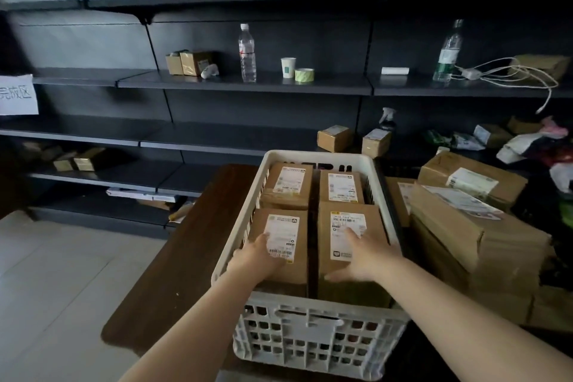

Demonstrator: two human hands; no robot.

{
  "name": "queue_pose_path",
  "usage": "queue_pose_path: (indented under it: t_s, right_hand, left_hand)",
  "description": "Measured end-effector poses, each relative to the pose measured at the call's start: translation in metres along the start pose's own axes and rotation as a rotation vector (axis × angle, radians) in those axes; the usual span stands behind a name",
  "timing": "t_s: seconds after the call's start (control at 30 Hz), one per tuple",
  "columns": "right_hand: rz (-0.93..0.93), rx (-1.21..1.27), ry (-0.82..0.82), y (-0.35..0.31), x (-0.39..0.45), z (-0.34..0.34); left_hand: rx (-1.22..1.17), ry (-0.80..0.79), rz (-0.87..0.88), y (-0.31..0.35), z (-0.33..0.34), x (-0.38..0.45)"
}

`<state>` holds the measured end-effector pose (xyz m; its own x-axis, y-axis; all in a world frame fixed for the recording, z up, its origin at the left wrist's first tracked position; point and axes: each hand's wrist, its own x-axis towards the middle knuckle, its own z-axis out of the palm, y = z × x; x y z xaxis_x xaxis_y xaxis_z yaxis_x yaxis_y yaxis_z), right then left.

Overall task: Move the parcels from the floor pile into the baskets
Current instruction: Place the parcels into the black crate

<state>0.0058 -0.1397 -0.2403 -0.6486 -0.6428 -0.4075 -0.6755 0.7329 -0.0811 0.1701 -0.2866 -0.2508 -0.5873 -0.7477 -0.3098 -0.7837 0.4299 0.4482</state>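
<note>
A white perforated plastic basket stands on a dark wooden table, filled with several brown cardboard parcels with white labels. My left hand lies flat on the near left parcel, fingers over its label. My right hand rests on the near right parcel, fingers spread on top and thumb at its near edge. Two more parcels sit in the far half of the basket. Neither hand visibly lifts anything.
Larger cardboard boxes are stacked right of the basket. The dark table extends left. Black shelving behind holds bottles, a cup, tape, small boxes and green bags. Pale tiled floor lies at the left.
</note>
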Motion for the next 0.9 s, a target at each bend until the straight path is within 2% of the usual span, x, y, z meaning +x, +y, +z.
queue_pose_path:
  t_s: [0.07, 0.17, 0.3, 0.4, 0.57, 0.7, 0.77, 0.9]
  right_hand:
    - [0.052, -0.062, -0.026, 0.008, 0.010, 0.002]
    - [0.025, -0.085, -0.001, 0.009, 0.021, 0.010]
    - [-0.025, 0.051, 0.059, 0.004, 0.025, 0.025]
    - [-0.068, 0.063, 0.080, 0.008, 0.021, 0.029]
    - [-0.160, 0.065, 0.008, 0.009, 0.011, 0.027]
    - [-0.183, 0.038, 0.007, 0.004, -0.001, 0.015]
    - [-0.219, 0.082, 0.109, -0.001, -0.014, 0.005]
    - [-0.243, 0.150, 0.499, 0.005, -0.058, -0.036]
  left_hand:
    - [-0.016, -0.047, -0.057, -0.005, 0.001, 0.010]
    - [-0.013, -0.111, -0.064, -0.009, 0.006, 0.019]
    - [0.049, -0.125, -0.027, -0.004, 0.012, 0.031]
    - [0.128, -0.147, -0.007, -0.004, 0.011, 0.038]
    - [0.180, -0.152, 0.060, -0.015, 0.005, 0.044]
    - [0.163, -0.043, 0.197, 0.008, 0.020, 0.030]
    - [0.038, 0.038, 0.241, 0.032, 0.028, 0.017]
    - [-0.321, 0.093, 0.354, 0.092, 0.033, -0.007]
